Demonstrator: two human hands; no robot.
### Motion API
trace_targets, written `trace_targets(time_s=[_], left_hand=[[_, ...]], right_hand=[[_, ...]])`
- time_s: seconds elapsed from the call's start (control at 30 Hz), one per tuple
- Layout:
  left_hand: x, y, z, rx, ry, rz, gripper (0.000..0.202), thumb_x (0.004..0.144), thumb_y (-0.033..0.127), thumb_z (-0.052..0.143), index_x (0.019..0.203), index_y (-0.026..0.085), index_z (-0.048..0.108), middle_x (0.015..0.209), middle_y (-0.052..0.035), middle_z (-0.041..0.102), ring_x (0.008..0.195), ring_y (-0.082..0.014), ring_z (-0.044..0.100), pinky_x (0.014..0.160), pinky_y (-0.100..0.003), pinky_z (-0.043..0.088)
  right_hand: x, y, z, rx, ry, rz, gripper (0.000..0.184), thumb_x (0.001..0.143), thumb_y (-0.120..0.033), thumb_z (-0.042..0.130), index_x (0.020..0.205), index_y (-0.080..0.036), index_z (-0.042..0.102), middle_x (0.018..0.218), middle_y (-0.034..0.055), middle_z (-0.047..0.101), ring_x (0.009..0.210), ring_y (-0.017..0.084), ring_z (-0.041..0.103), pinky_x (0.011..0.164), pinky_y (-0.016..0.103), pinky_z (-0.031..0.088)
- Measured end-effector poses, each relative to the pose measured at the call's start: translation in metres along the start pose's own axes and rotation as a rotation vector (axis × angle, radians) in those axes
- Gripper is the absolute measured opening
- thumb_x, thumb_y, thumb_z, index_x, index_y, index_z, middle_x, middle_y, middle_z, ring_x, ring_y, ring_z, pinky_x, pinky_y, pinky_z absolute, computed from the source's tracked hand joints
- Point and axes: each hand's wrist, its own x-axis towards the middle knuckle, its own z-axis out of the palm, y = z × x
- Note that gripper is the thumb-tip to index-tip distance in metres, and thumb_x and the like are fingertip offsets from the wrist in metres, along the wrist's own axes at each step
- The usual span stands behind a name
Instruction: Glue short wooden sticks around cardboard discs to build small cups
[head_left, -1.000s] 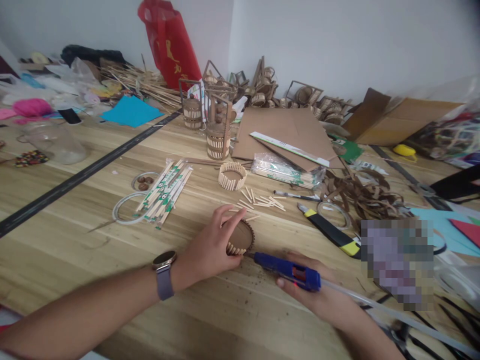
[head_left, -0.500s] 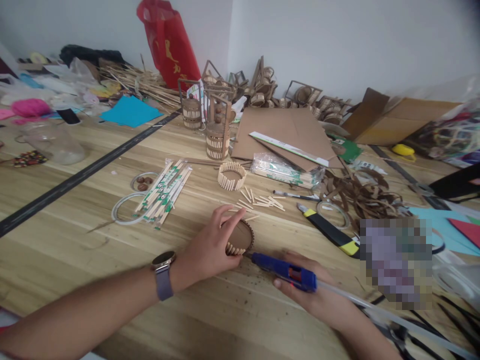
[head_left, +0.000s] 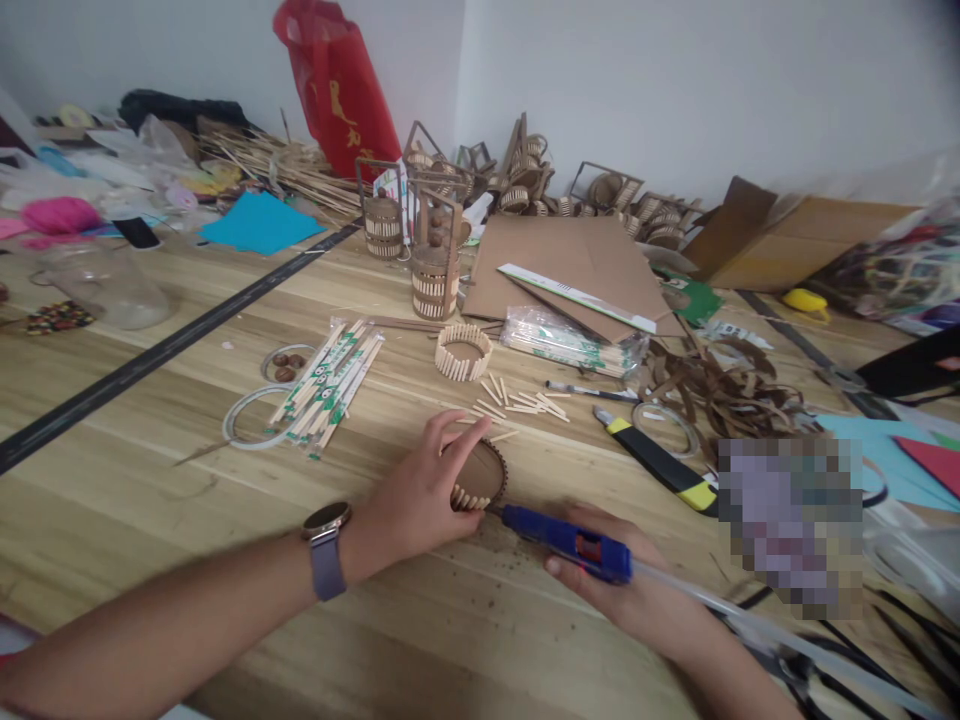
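Note:
My left hand (head_left: 429, 487), with a watch on its wrist, grips a round brown cardboard piece (head_left: 484, 470) between thumb and fingers. Short wooden stick pieces stand along part of its near rim. In my right hand (head_left: 619, 580) is a blue hot glue gun (head_left: 568, 541) with a long clear glue stick out of its back. The nozzle tip is at the near right rim, close to my left thumb; whether it touches I cannot tell. Beyond lie loose cut sticks (head_left: 534, 402) and a finished-looking ring of sticks (head_left: 463, 353).
Wrapped chopsticks (head_left: 330, 385) and tape rolls (head_left: 255, 418) lie to the left. A yellow-black utility knife (head_left: 660, 465) and brown strips (head_left: 720, 390) are at right. Small basket-like models (head_left: 435, 280), cardboard sheets (head_left: 555, 250) and a red bag (head_left: 341, 95) stand behind.
Almost nothing differs. The glue gun and my right hand have shifted very slightly left; my left hand keeps its hold on the round piece.

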Motion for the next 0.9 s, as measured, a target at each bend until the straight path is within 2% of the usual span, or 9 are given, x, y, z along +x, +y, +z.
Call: trace_targets(time_s=[0.17, 0.33, 0.43, 0.53, 0.67, 0.9], left_hand=[[-0.0003, 0.0001, -0.0001, 0.002, 0.002, 0.002, 0.095, 0.068, 0.011, 0.072, 0.147, 0.027, 0.021, 0.144, -0.014, 0.029, 0.13, -0.0321, 0.044, 0.106, -0.049, 0.045], [0.0006, 0.0004, -0.001, -0.003, -0.001, 0.002, 0.097, 0.068, 0.011, 0.072, 0.147, 0.03, 0.019, 0.144, -0.0136, 0.029, 0.129, -0.0326, 0.045, 0.106, -0.051, 0.044], [0.001, 0.0007, -0.0015, 0.002, -0.008, -0.004, 0.098, 0.068, 0.011, 0.073, 0.147, 0.031, 0.018, 0.144, -0.0135, 0.029, 0.129, -0.0322, 0.046, 0.107, -0.051, 0.044], [0.0008, 0.0007, -0.0017, -0.001, -0.01, -0.009, 0.099, 0.067, 0.011, 0.073, 0.147, 0.032, 0.018, 0.144, -0.013, 0.029, 0.129, -0.0326, 0.045, 0.107, -0.052, 0.044], [0.0002, 0.0004, -0.0014, -0.007, -0.01, -0.005, 0.099, 0.068, 0.011, 0.073, 0.147, 0.032, 0.017, 0.144, -0.0128, 0.028, 0.13, -0.0327, 0.044, 0.107, -0.052, 0.043], [0.0006, 0.0003, -0.0014, 0.0, -0.009, -0.004, 0.098, 0.068, 0.011, 0.073, 0.147, 0.031, 0.018, 0.144, -0.0129, 0.029, 0.13, -0.0322, 0.044, 0.106, -0.05, 0.044]], right_hand=[[-0.0009, 0.0015, 0.0012, 0.035, -0.023, 0.012, 0.023, 0.085, -0.042, 0.058, 0.074, -0.025, 0.068, 0.072, 0.0052, 0.072, 0.07, 0.022, 0.071, 0.06, 0.03, 0.059], [-0.0022, 0.003, 0.0028, 0.032, -0.018, 0.064, 0.024, 0.083, -0.046, 0.06, 0.08, -0.025, 0.071, 0.075, 0.0061, 0.073, 0.074, 0.024, 0.071, 0.065, 0.033, 0.06], [0.0001, 0.0007, 0.0002, 0.05, -0.064, 0.073, 0.022, 0.082, -0.044, 0.061, 0.077, -0.024, 0.069, 0.072, 0.0052, 0.072, 0.071, 0.023, 0.071, 0.065, 0.032, 0.059], [0.0014, -0.0015, -0.0017, 0.09, -0.085, 0.06, 0.021, 0.083, -0.041, 0.061, 0.076, -0.023, 0.068, 0.071, 0.0039, 0.071, 0.069, 0.021, 0.07, 0.066, 0.03, 0.059], [0.001, -0.0019, -0.0011, 0.061, -0.039, 0.039, 0.022, 0.084, -0.041, 0.06, 0.074, -0.023, 0.066, 0.071, 0.0047, 0.07, 0.067, 0.021, 0.069, 0.061, 0.03, 0.057], [0.0045, -0.0027, -0.0016, 0.08, -0.087, -0.002, 0.021, 0.086, -0.036, 0.058, 0.07, -0.023, 0.062, 0.065, 0.0017, 0.065, 0.062, 0.019, 0.065, 0.059, 0.028, 0.054]])
